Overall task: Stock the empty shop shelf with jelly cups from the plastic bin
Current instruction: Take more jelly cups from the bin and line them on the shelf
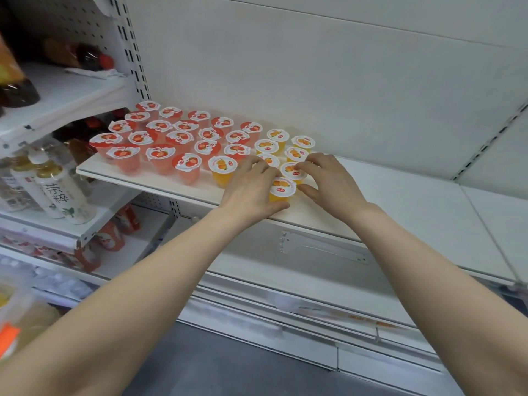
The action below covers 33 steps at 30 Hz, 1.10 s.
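Several red strawberry jelly cups [160, 152] stand in rows on the left part of the white shelf [400, 201]. To their right stand several orange jelly cups [223, 165]. My left hand [251, 187] grips the frontmost orange cup [283, 190] near the shelf's front edge, thumb at its base and fingers over its far side. My right hand [328, 184] curls round the orange cup just behind it [291, 171], fingertips on the lid rim and thumb low at its side.
The shelf runs bare to the right of the cups. Bottled drinks [61, 195] fill the neighbouring shelves at left. A blurred translucent container [20, 315] shows at the bottom left corner. Lower white shelves and a grey floor lie below.
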{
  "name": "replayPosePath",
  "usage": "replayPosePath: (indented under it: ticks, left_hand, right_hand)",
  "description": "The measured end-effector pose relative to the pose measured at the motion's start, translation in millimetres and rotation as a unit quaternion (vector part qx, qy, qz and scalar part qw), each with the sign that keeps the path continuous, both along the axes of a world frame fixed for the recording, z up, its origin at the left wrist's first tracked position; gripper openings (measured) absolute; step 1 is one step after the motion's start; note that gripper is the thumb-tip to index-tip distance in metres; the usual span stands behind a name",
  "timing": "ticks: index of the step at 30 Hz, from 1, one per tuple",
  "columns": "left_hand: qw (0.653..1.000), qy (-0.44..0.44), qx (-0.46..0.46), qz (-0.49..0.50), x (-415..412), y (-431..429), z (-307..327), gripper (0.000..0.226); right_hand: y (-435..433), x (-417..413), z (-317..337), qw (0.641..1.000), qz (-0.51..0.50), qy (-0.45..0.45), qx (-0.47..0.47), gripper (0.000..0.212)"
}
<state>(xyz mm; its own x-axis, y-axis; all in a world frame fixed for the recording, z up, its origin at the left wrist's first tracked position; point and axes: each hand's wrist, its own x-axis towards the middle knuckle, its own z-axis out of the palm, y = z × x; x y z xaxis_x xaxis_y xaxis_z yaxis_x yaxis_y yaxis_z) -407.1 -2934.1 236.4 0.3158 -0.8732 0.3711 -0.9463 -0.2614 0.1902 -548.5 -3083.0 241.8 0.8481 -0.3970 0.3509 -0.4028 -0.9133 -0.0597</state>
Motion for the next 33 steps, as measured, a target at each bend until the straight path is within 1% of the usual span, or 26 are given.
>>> replayPosePath:
  ticks: [6, 11, 14, 18, 21, 24, 28, 33]
  left_hand:
    - [1.000, -0.010, -0.003, 0.019, -5.9, 0.5, -1.6, 0.068]
    - [1.000, -0.016, 0.012, 0.011, -5.5, 5.3, 1.9, 0.072]
    - [1.000, -0.014, 0.008, -0.004, -3.7, 13.7, 7.7, 0.075]
    - [0.999, -0.016, -0.020, -0.019, 7.9, 36.6, 20.8, 0.066]
    - [0.998, -0.022, -0.051, -0.029, 26.0, 65.8, 27.7, 0.058]
    - [0.997, -0.029, -0.073, -0.019, 50.6, 102.2, 29.9, 0.051]
    - [0.996, -0.039, -0.081, 0.005, 89.6, 160.7, 24.3, 0.048]
    - [0.995, -0.038, -0.076, 0.054, 143.3, 249.3, 7.5, 0.048]
  right_hand:
    - [0.6, -4.5, 5.2, 1.000, 0.004, 0.021, 0.000, 0.044]
    - [2.9, -11.8, 14.1, 0.999, -0.006, 0.035, -0.019, 0.045]
    - [9.9, -13.6, 22.2, 0.999, -0.014, 0.028, -0.031, 0.045]
    - [29.0, -8.0, 32.8, 0.998, -0.008, 0.001, -0.054, 0.043]
    - [52.2, 5.2, 37.1, 0.997, -0.001, -0.026, -0.078, 0.039]
    - [85.5, 25.6, 38.7, 0.995, 0.011, -0.045, -0.089, 0.040]
    - [136.9, 63.2, 35.1, 0.992, 0.048, -0.053, -0.109, 0.040]
    - [212.0, 126.4, 18.7, 0.987, 0.102, -0.059, -0.112, 0.040]
